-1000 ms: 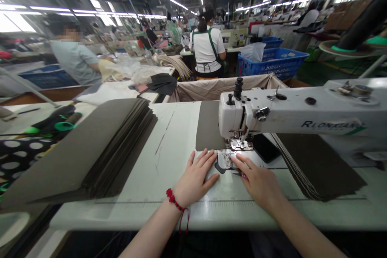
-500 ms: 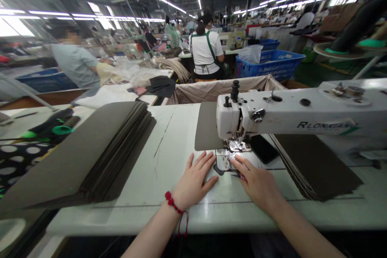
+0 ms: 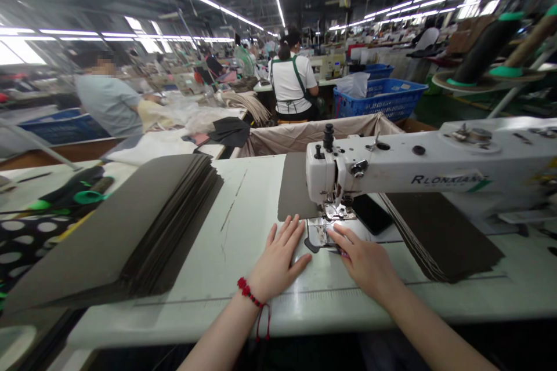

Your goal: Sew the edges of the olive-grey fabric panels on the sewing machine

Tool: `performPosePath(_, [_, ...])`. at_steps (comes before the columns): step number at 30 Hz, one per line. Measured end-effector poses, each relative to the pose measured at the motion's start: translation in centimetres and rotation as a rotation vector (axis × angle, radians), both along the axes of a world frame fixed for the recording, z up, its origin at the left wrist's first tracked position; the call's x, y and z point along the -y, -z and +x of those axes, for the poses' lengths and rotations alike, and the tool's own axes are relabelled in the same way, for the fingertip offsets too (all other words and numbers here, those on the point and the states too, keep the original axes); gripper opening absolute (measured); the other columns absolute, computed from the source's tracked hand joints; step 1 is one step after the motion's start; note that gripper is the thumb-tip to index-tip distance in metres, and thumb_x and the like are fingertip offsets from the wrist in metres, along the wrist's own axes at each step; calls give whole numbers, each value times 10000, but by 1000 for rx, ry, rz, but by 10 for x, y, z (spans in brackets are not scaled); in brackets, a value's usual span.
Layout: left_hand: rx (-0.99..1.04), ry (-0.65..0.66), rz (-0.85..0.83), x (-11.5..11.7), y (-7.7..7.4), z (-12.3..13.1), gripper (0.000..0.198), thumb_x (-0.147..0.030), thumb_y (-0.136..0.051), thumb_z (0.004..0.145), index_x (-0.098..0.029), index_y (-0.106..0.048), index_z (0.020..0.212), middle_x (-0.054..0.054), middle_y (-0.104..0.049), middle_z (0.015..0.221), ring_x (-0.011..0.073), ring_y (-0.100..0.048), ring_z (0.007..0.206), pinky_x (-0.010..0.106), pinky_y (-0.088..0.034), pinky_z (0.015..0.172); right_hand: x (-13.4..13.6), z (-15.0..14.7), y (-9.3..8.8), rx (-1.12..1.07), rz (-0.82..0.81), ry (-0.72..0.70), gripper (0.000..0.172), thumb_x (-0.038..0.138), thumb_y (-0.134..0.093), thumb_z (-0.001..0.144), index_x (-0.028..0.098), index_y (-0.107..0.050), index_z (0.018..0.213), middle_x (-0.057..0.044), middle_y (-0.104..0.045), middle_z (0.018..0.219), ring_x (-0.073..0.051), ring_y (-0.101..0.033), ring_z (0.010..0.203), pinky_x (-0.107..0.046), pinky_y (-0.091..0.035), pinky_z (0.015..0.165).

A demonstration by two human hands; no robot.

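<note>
My left hand (image 3: 281, 261) lies flat on the pale sewing table, fingers spread, just left of the needle plate. A red beaded bracelet (image 3: 250, 293) circles that wrist. My right hand (image 3: 363, 261) has its index finger stretched towards the metal plate (image 3: 319, 233) in front of the presser foot (image 3: 338, 210); the other fingers curl round what look like thread snips (image 3: 343, 253), mostly hidden under the palm. A grey-brown fabric panel (image 3: 296, 188) lies flat behind the needle area, partly covered by the head of the white sewing machine (image 3: 383, 162).
A thick stack of grey-brown panels (image 3: 130, 214) stands at left, and more panels (image 3: 444, 235) lie under the machine arm. A black phone (image 3: 372, 214) rests beside the needle plate. Thread cones (image 3: 487, 52) stand at right. A co-worker (image 3: 292, 78) sits ahead near a blue crate (image 3: 378, 98).
The camera view has turned slightly, so the machine and panels appear shifted left and a little down. Both hands stay in nearly the same places on the table.
</note>
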State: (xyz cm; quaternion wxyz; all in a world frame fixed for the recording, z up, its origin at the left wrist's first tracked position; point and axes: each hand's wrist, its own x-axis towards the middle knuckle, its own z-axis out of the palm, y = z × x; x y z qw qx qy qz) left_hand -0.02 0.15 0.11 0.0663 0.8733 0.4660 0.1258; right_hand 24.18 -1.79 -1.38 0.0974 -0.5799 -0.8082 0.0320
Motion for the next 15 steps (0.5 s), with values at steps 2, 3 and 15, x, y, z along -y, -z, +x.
performPosePath(2, [1,-18,16,-1,2,0,703,-480,-445,950,-249,-94,1514,79,-118,1575,268,-91,1446,493,-172,1159,0,1,-1,-14,-3,0,580,172,-442,882,355,-380,1428,17,-398,1488,-195,-663,914,-318,-520,672])
performPosePath(3, [2,-28,20,-1,3,0,724,-495,-446,945,-241,-80,1515,84,-103,1576,269,-80,1447,490,-178,1157,1,1,-2,-22,-3,-2,575,172,-437,883,352,-384,1426,11,-404,1484,-195,-662,918,-315,-518,679])
performPosePath(15, [-51,-182,63,-28,4,17,674,-591,-367,939,-187,-271,1470,130,-353,1491,301,-274,1396,515,-167,1143,1,2,-4,-64,-14,-11,517,200,-416,903,346,-413,1399,12,-415,1475,-205,-638,1003,-314,-499,724])
